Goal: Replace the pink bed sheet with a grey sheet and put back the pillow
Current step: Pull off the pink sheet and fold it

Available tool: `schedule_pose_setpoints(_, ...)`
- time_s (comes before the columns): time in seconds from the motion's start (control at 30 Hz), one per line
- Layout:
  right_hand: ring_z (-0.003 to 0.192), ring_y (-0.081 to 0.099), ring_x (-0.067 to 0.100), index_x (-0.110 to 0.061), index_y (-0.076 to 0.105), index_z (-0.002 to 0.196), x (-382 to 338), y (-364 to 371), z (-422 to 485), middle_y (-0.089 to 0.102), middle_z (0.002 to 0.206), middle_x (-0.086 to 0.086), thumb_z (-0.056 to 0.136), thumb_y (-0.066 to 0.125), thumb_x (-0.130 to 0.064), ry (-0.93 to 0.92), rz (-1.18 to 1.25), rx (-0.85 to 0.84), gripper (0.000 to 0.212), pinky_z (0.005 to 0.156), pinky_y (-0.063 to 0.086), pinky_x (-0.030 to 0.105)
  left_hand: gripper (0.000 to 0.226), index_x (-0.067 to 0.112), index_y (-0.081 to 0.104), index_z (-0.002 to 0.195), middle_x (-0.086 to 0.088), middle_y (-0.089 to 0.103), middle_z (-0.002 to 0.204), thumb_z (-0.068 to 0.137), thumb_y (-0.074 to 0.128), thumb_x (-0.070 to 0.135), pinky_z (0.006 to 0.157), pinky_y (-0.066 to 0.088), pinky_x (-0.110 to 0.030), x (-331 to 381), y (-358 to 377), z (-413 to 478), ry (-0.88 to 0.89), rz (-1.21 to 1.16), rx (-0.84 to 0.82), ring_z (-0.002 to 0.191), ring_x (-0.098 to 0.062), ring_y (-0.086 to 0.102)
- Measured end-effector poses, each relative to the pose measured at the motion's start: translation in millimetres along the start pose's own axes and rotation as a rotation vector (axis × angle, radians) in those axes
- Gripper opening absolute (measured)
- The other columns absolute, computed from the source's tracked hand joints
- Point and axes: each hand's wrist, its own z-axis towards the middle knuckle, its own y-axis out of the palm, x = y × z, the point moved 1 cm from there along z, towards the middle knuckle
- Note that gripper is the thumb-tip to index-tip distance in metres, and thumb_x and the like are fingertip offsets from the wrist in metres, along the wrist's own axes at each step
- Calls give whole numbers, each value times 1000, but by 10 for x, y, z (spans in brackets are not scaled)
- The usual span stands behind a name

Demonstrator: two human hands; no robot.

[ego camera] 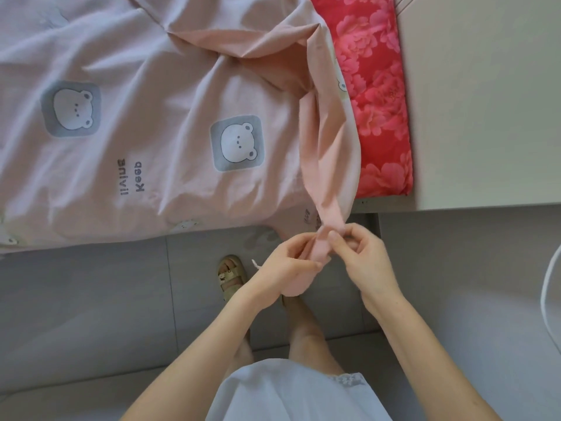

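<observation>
The pink bed sheet (145, 86), printed with white bear faces on grey squares, covers the bed on the left. Its right corner is peeled off and drawn toward me as a twisted strip (331, 153). Both hands pinch the end of that strip above the floor: my left hand (285, 262) grips it from the left, my right hand (361, 253) from the right. Under the lifted corner a red floral mattress pad (379, 95) lies bare. No grey sheet or pillow is in view.
A pale headboard or cabinet surface (485, 101) borders the bed on the right. Grey floor tiles (91, 299) run along the bed's near edge. My sandalled foot (230, 275) stands close to the bed. A white curved object (551, 299) shows at the right edge.
</observation>
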Motion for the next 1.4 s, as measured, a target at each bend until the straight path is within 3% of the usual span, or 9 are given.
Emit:
schedule_pose_setpoints(0.23, 60, 45, 21, -12, 60, 86, -332, -154, 86, 51, 60, 23, 94, 58, -19, -161, -7, 188, 10, 62, 38, 28, 8, 16, 67, 92, 8, 67, 84, 84, 64, 16, 68, 47, -19, 12, -218, -87, -5, 501, 109, 81, -10, 61)
schedule_pose_setpoints(0.37, 54, 43, 17, -14, 50, 86, -397, -134, 132, 48, 51, -4, 95, 52, -22, -289, -404, 274, 12, 58, 30, 29, 25, 6, 68, 89, -3, 67, 81, 88, 64, 30, 63, 47, -30, -132, -476, -228, -44, 412, 363, 74, -17, 60)
schedule_pose_setpoints(0.5, 72, 55, 29, -11, 49, 96, -497, 86, 33, 61, 74, 5, 98, 46, -25, -246, -574, 272, 14, 65, 41, 38, 24, 2, 67, 82, -18, 63, 73, 86, 66, 26, 58, 40, -28, -6, -702, -522, 91, 262, 635, 65, -15, 52)
schedule_pose_setpoints(0.57, 66, 61, 27, -11, 51, 98, -623, 237, -51, 65, 68, 7, 97, 48, -27, -179, -409, 168, 17, 65, 50, 44, 2, 20, 68, 82, -1, 68, 75, 83, 70, 19, 61, 47, -23, 181, -753, -700, 164, 222, 631, 69, -9, 60)
schedule_pose_setpoints(0.67, 46, 59, 17, -6, 51, 101, -942, 500, -195, 62, 48, 4, 97, 48, -16, -74, -130, 1, 11, 51, 51, 29, 24, 34, 64, 92, 2, 68, 76, 81, 71, 13, 64, 50, -28, 479, -783, -967, 297, 224, 597, 72, -14, 63)
schedule_pose_setpoints(0.83, 42, 58, 16, 3, 55, 89, -1706, 827, -325, 64, 51, 8, 91, 47, -3, -36, 84, -140, 10, 46, 43, 23, 27, 21, 74, 96, 10, 72, 83, 84, 64, -1, 71, 50, -18, 1036, -813, -1312, 562, 304, 636, 79, -3, 65)
schedule_pose_setpoints(1.03, 35, 51, 10, -2, 49, 80, -2519, 951, -558, 64, 61, 14, 90, 42, 2, -56, 52, -226, 12, 37, 35, 20, 32, 19, 74, 92, 10, 69, 83, 74, 69, 46, 66, 44, -15, 1676, -858, -1711, 794, 676, 738, 75, -2, 60)
schedule_pose_setpoints(1.17, 34, 47, 9, 0, 53, 80, -2904, 979, -750, 61, 51, 8, 93, 41, 0, -20, 42, -312, 18, 40, 34, 20, 28, 13, 72, 68, 2, 66, 61, 79, 67, 37, 57, 42, -23, 2021, -906, -1859, 914, 823, 906, 54, -8, 54)
schedule_pose_setpoints(1.4, 66, 59, 1, -8, 68, 97, -3088, 920, -840, 67, 79, -5, 94, 53, -41, -402, -190, -197, 37, 53, 40, 6, 13, 15, 70, 70, 4, 65, 64, 81, 71, 7, 62, 46, -20, 2516, -1108, -2172, 686, 262, 588, 61, -7, 58)
